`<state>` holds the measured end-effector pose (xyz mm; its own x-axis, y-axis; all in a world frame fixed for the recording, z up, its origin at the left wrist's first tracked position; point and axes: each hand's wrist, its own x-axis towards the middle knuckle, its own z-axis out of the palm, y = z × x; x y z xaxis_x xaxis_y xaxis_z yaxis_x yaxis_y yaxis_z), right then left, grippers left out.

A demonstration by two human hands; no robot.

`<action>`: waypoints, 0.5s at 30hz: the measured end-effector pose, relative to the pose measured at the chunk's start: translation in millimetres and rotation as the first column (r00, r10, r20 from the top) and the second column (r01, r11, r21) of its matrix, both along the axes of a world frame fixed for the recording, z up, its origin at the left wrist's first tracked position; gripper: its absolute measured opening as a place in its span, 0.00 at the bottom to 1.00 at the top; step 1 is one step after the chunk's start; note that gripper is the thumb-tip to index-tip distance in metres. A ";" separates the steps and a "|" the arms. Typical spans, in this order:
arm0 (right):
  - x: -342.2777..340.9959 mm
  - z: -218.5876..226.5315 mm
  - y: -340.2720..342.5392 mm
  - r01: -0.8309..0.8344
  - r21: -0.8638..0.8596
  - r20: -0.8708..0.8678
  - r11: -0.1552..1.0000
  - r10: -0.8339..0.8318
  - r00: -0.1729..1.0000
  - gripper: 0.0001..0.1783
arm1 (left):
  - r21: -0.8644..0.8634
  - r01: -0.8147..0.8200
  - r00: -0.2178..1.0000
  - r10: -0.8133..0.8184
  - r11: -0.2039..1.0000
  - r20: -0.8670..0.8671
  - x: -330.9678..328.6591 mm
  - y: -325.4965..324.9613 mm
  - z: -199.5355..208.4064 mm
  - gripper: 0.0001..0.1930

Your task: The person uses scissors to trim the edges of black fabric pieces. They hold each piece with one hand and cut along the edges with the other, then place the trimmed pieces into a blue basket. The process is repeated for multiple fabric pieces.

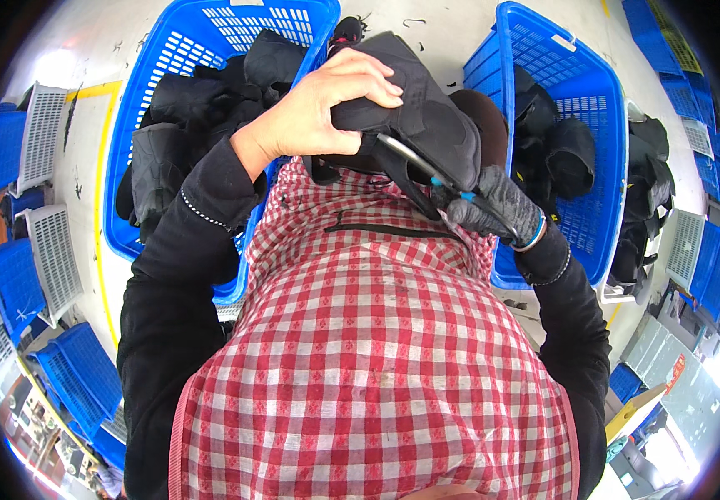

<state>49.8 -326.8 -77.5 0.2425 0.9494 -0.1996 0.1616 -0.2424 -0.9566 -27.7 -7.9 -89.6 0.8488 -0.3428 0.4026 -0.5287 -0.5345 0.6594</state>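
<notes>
Over my lap is a black padded fabric piece (435, 112) with stitched, curved panels. My bare left hand (339, 104) grips its left side, fingers over the top and thumb below. In a grey glove, my right hand (497, 204) is closed around scissors (407, 154). Their long silver blade lies against the near edge of the piece, pointing up and left, and blue parts show near the handle. A narrow black strap hangs under the blade. Where the lower blade sits, I cannot make out.
A blue basket (118, 225) with several similar black pieces (164, 158) stands on my left. Another blue basket (614, 192) on my right holds more black pieces (570, 154). Farther right, black pieces (647, 183) fill a white crate. Stacked blue and white crates (52, 250) line both sides.
</notes>
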 end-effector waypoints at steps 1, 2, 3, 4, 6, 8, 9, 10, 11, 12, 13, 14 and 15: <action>-0.3 -4.5 3.9 -0.010 0.119 0.139 0.993 -0.007 0.990 0.25 | -0.011 0.007 1.000 -0.008 1.000 -0.017 0.0 0.4 -0.1 0.29; 0.5 -6.0 3.7 -0.056 0.224 0.278 0.973 -0.009 0.961 0.25 | -0.023 0.018 0.999 -0.019 1.000 -0.036 -0.4 0.8 -0.2 0.29; 2.2 -7.4 1.7 -0.102 0.109 0.355 0.989 0.057 0.933 0.27 | -0.039 0.014 0.999 -0.016 0.999 -0.042 -0.4 1.4 -0.3 0.30; 7.1 -5.8 -4.3 -0.162 -0.022 0.424 0.987 0.156 0.892 0.28 | -0.053 0.009 0.999 -0.012 0.999 -0.048 -0.6 2.2 0.1 0.30; 12.3 -5.7 -18.7 -0.208 -0.063 0.629 0.976 0.200 0.751 0.30 | -0.026 -0.044 0.999 0.044 0.999 -0.019 -1.9 3.2 2.2 0.29; 15.9 -6.3 -37.4 -0.062 0.041 0.463 0.997 0.036 0.885 0.24 | 0.053 -0.144 0.988 0.141 0.988 0.061 -4.4 1.7 6.3 0.28; 15.0 -8.4 -45.0 0.088 0.137 0.272 0.987 -0.123 0.954 0.24 | 0.101 -0.223 0.969 0.209 0.970 0.135 -6.5 -1.0 8.9 0.26; 12.0 -12.7 -49.0 0.397 0.109 -0.164 0.911 -0.378 0.911 0.24 | 0.149 -0.309 0.939 0.277 0.939 0.201 -9.2 -4.7 12.3 0.25; 7.6 -18.4 -49.1 0.624 0.078 -0.431 0.778 -0.538 0.725 0.24 | 0.190 -0.394 0.902 0.339 0.899 0.267 -12.5 -10.3 15.8 0.24; 4.4 -23.6 -46.2 0.749 0.040 -0.502 0.662 -0.635 0.587 0.24 | 0.192 -0.404 0.889 0.334 0.894 0.313 -14.4 -15.8 19.7 0.24; -0.6 -27.0 -42.5 0.727 0.095 -0.270 0.680 -0.686 0.676 0.26 | 0.236 -0.406 0.890 0.322 0.883 0.323 -15.7 -22.5 23.0 0.24; -2.3 -31.4 -33.8 0.756 -0.002 -0.322 0.654 -0.717 0.619 0.29 | 0.263 -0.409 0.885 0.310 0.874 0.347 -15.7 -29.5 25.6 0.25; -3.3 -32.0 -26.5 0.691 -0.021 -0.378 0.723 -0.646 0.664 0.27 | 0.285 -0.433 0.874 0.321 0.855 0.365 -14.9 -36.3 27.4 0.25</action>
<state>46.5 -353.4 -109.5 0.7598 0.5788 -0.2962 -0.3341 -0.0433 -0.9415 -42.6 -44.2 -62.3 0.8013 -0.1848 0.5690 -0.3760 -0.8954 0.2387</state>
